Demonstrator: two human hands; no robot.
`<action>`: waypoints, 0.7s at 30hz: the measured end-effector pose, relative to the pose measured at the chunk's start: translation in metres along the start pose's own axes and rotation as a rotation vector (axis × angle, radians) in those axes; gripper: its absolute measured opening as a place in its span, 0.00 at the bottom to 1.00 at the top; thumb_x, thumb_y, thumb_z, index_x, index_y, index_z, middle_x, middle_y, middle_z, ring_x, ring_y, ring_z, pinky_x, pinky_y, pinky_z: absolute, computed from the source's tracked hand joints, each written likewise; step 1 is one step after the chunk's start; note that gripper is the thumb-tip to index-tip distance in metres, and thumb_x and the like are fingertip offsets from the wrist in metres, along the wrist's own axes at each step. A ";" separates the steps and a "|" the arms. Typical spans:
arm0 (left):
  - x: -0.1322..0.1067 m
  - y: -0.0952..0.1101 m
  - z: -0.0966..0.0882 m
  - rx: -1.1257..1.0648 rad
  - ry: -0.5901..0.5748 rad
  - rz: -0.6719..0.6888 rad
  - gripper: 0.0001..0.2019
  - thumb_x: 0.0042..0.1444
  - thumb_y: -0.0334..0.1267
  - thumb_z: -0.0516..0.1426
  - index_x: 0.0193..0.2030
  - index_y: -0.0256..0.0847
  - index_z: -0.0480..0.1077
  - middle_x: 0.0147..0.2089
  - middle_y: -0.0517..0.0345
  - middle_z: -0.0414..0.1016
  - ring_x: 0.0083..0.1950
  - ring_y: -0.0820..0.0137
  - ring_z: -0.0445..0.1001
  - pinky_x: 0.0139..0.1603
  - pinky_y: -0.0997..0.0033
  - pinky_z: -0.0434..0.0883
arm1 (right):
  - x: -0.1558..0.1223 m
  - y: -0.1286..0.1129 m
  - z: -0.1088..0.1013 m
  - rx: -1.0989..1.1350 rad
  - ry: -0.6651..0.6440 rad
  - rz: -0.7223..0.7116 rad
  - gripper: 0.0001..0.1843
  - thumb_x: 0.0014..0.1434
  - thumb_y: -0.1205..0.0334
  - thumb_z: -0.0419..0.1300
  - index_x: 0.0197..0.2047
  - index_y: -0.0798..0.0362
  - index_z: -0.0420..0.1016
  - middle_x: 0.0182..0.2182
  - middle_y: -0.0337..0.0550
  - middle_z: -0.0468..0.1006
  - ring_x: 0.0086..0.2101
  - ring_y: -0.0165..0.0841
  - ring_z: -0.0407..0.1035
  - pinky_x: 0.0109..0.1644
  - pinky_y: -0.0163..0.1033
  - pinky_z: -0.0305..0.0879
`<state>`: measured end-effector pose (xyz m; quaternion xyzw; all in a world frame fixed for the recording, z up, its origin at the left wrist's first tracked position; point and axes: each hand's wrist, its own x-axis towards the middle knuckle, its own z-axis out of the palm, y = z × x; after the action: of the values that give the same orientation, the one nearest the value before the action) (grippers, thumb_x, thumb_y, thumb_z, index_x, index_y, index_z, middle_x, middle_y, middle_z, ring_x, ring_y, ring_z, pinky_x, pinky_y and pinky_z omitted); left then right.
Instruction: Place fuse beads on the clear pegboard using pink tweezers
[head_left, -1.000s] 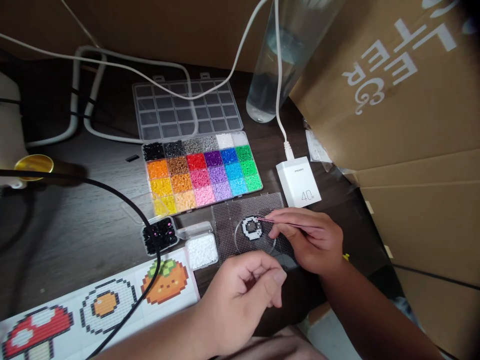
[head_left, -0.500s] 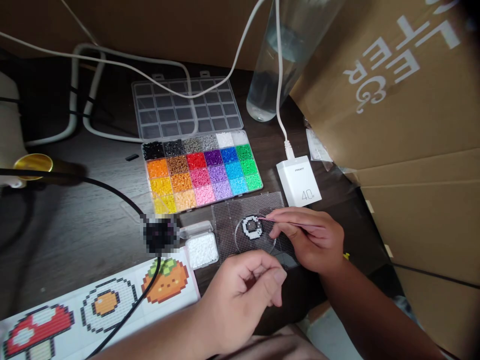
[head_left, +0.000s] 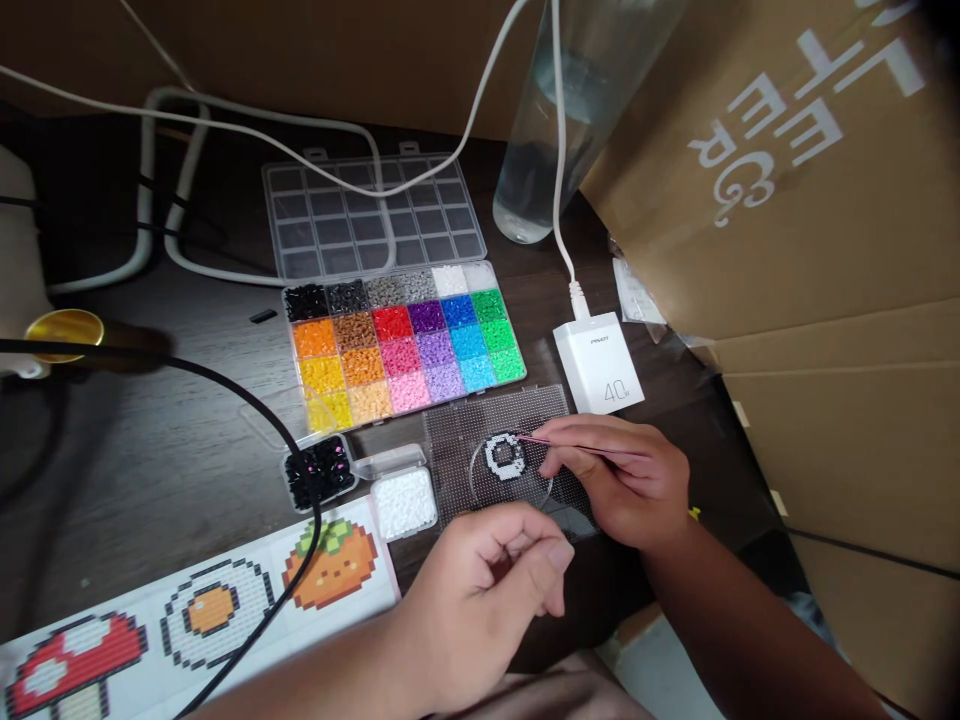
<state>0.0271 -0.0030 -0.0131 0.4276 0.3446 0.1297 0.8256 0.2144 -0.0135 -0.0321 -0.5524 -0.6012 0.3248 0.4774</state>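
My right hand (head_left: 622, 475) pinches pink tweezers (head_left: 585, 445), whose tip touches the upper right of a small ring of white and black fuse beads (head_left: 505, 457). The ring sits on a clear pegboard (head_left: 457, 425), and a clear round outline surrounds it. My left hand (head_left: 491, 590) is curled closed in front of the board's near edge, with nothing visible in it. Left of the board stands a small open box of white beads (head_left: 403, 503). Beside that box is another of black beads (head_left: 315, 475) with a few pink bits.
Behind the board lies a sectioned case of coloured beads (head_left: 405, 340), its lid (head_left: 375, 215) folded back. A pattern sheet (head_left: 142, 590) lies front left, crossed by a black cable (head_left: 289, 570). A white charger (head_left: 600, 362), water bottle (head_left: 536, 190) and cardboard wall (head_left: 810, 250) border the right.
Both hands keep nearly the same place. The tweezers' tip stays at the bead ring's upper right edge. The black bead box, blurred out before, now shows clearly.
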 end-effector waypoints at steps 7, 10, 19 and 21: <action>-0.002 -0.001 0.000 -0.001 -0.005 -0.003 0.15 0.64 0.46 0.54 0.33 0.36 0.69 0.26 0.60 0.71 0.28 0.77 0.68 0.33 0.78 0.67 | 0.000 0.000 0.000 0.015 -0.008 0.010 0.13 0.60 0.75 0.60 0.42 0.50 0.82 0.39 0.44 0.84 0.32 0.32 0.80 0.40 0.37 0.80; -0.001 -0.001 0.000 0.000 -0.002 -0.001 0.15 0.64 0.46 0.54 0.33 0.36 0.69 0.26 0.60 0.71 0.28 0.77 0.68 0.33 0.78 0.67 | -0.001 0.002 0.000 0.023 -0.019 0.008 0.13 0.60 0.75 0.60 0.42 0.50 0.82 0.39 0.45 0.83 0.29 0.30 0.79 0.38 0.36 0.79; 0.000 0.001 0.000 -0.007 -0.009 -0.002 0.15 0.63 0.46 0.55 0.32 0.36 0.69 0.26 0.59 0.71 0.29 0.77 0.68 0.33 0.78 0.67 | -0.001 0.000 0.001 -0.017 -0.025 -0.031 0.12 0.60 0.74 0.59 0.42 0.52 0.81 0.38 0.46 0.84 0.34 0.34 0.81 0.40 0.37 0.80; 0.001 0.001 0.000 -0.003 -0.006 -0.008 0.15 0.63 0.46 0.55 0.32 0.36 0.69 0.26 0.59 0.71 0.29 0.77 0.68 0.33 0.78 0.67 | -0.001 0.000 0.001 -0.025 -0.024 -0.043 0.12 0.60 0.74 0.59 0.42 0.52 0.81 0.38 0.46 0.84 0.36 0.35 0.81 0.40 0.38 0.80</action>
<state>0.0278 -0.0024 -0.0126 0.4255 0.3437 0.1254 0.8277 0.2134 -0.0144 -0.0327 -0.5413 -0.6228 0.3135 0.4698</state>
